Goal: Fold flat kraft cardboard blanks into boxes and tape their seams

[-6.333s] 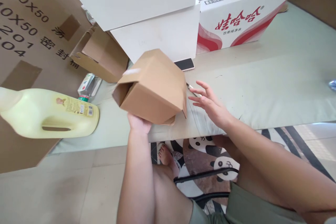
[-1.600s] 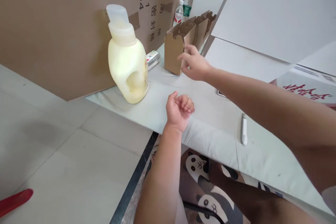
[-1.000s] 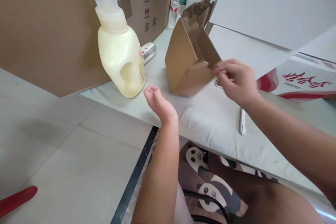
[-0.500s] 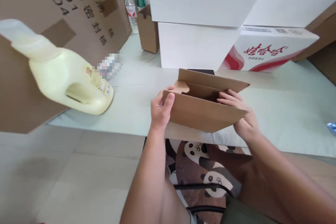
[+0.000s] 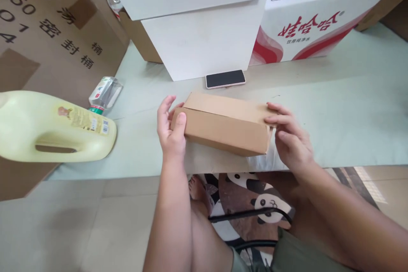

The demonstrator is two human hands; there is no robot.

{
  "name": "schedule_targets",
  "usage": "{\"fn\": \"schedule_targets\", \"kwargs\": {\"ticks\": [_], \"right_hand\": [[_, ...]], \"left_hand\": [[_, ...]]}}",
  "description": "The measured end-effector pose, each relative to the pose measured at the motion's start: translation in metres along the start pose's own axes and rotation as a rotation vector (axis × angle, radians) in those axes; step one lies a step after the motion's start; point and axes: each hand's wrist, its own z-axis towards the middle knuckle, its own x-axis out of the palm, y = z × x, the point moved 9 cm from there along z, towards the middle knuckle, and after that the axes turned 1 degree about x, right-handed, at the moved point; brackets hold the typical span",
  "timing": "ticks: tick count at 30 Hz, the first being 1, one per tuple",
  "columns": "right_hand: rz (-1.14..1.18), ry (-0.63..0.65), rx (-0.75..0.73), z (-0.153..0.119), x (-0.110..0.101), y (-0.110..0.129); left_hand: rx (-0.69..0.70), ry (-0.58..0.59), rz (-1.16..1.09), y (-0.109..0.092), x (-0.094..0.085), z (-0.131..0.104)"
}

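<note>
A small brown cardboard box is held over the pale green cloth near the front edge, its long top flap folded down over the opening. My left hand grips the box's left end, thumb on the front face and fingers behind. At the right end, my right hand has its fingertips on the top flap's corner, with the thumb bent close to the end flap. The inside of the box is hidden.
A phone lies behind the box, before white cartons and a red-and-white carton. At left are a yellow jug, a clear bottle on its side and a large brown carton. The cloth-covered surface ends above the floor.
The box's upright long flaps are now folded down and its opening is covered. My right hand has come out of the opening to the right end. The view has shifted, showing the phone fully.
</note>
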Motion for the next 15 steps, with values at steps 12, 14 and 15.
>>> {"fn": "schedule_targets", "kwargs": {"ticks": [12, 14, 15], "right_hand": [[-0.050, -0.143, 0.261, -0.003, -0.008, -0.042], [-0.038, -0.030, 0.406, -0.005, 0.000, -0.055], [-0.024, 0.049, 0.455, -0.007, 0.007, -0.058]], "left_hand": [[-0.033, -0.056, 0.073, 0.002, -0.024, 0.003], [-0.048, -0.168, 0.035, 0.007, -0.040, 0.005], [-0.062, -0.215, 0.021, 0.011, -0.046, 0.005]]}}
